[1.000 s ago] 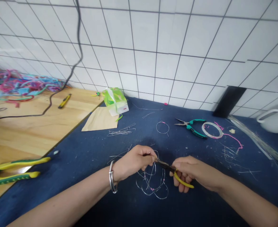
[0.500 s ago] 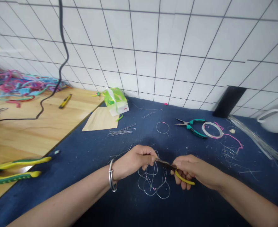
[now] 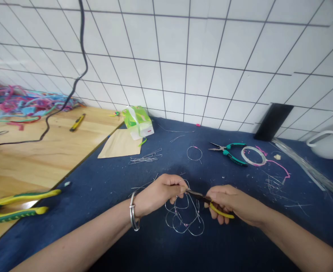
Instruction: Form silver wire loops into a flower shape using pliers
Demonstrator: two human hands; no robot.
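Observation:
A looped wire piece (image 3: 196, 235) with several rounded loops and small pink beads hangs over the dark blue mat. Its upper part is pinched between the thumb and fingers of my left hand (image 3: 169, 189). My right hand (image 3: 225, 202) is wrapped round yellow-handled pliers (image 3: 221, 213). The dark jaws of the pliers point left and meet the wire right beside my left fingertips. Whether the jaws are closed on the wire is too small to tell. Beyond my hands lies a single wire ring (image 3: 194, 153) with a pink bead and a twisted tail.
Teal-handled pliers (image 3: 231, 152) and a white ring-shaped spool (image 3: 254, 156) lie at the right. Bent wires (image 3: 146, 156), a brown paper sheet (image 3: 119, 143) and a green tissue pack (image 3: 138, 121) are left of centre. Large yellow-green handles (image 3: 21, 196) lie far left; a black cable (image 3: 82, 49) hangs behind.
My hands hold nearly the same pose, with the pliers' jaws still at my left fingertips. The wire loops beneath have shifted very slightly, and the camera view has moved a little.

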